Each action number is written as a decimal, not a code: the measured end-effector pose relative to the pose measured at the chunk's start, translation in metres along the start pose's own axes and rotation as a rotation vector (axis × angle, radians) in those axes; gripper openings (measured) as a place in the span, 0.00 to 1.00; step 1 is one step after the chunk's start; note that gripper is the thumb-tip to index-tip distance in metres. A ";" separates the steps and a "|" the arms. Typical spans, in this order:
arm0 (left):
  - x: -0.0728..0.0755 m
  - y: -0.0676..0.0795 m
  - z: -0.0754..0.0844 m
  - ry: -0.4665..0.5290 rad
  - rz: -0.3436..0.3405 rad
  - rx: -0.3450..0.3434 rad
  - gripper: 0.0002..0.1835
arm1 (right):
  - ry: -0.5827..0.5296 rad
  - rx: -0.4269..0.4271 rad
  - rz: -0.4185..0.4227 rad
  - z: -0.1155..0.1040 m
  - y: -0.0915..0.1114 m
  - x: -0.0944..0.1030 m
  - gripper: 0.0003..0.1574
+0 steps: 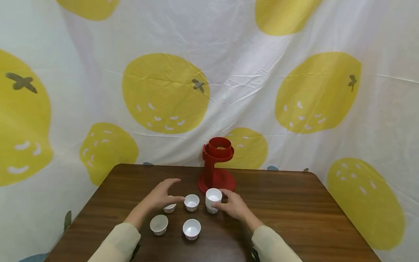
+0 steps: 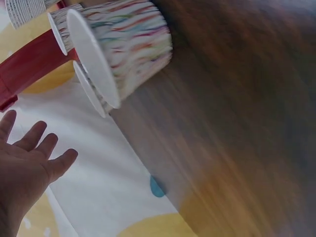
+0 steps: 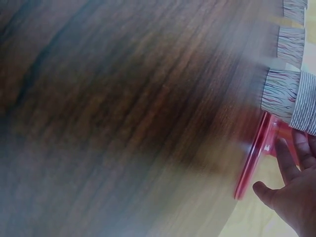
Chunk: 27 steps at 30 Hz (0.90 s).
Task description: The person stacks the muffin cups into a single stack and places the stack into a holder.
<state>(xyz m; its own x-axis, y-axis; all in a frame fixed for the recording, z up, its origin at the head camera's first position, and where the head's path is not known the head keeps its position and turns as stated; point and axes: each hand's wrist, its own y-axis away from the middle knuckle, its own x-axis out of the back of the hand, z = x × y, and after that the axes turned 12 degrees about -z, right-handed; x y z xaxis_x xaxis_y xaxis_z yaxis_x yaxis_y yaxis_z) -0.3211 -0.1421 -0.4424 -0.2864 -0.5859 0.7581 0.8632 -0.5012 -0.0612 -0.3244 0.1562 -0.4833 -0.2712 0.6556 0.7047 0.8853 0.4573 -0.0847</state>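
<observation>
On the right of a group of small white paper cups stands a stacked pair, a ribbed one set in a streak-patterned one. My right hand is beside this stack, its thumb apart from the fingers; in the right wrist view the fingertips are close against the ribbed cup, and contact is unclear. My left hand hovers with fingers spread, holding nothing. It partly hides one paper cup. Nearby sit a back middle cup, a front left cup and a front middle cup.
Behind the stacked cups is a red stand with a round base and a round holder on top; something tan shows inside. The brown wooden table ends at a hanging lemon-print cloth.
</observation>
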 end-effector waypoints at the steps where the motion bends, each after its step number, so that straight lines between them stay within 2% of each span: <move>1: 0.001 0.003 -0.001 0.014 0.008 -0.003 0.39 | -0.003 -0.004 -0.001 0.000 0.000 0.000 0.35; 5: 0.001 0.015 -0.008 0.026 0.027 -0.021 0.39 | 0.006 -0.012 0.002 0.002 0.000 -0.001 0.35; 9: 0.000 0.027 -0.017 -0.020 0.035 -0.036 0.39 | 0.018 -0.011 0.006 0.004 -0.001 -0.001 0.36; 12: -0.002 0.035 -0.023 -0.037 0.039 -0.025 0.41 | 0.011 -0.014 0.008 0.004 -0.001 -0.001 0.36; 20: -0.001 0.057 -0.035 0.005 0.025 0.030 0.43 | 0.009 -0.025 0.000 0.003 -0.001 0.000 0.34; 27: -0.003 0.072 -0.044 0.017 0.002 0.032 0.42 | 0.024 -0.017 -0.005 0.005 -0.002 -0.001 0.35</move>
<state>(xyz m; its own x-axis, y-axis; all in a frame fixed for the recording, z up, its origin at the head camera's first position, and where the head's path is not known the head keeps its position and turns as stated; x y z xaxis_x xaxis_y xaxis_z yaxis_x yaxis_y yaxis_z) -0.2766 -0.2043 -0.4772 -0.2910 -0.5979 0.7469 0.8767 -0.4792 -0.0420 -0.3279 0.1576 -0.4868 -0.2662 0.6386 0.7220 0.8905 0.4497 -0.0694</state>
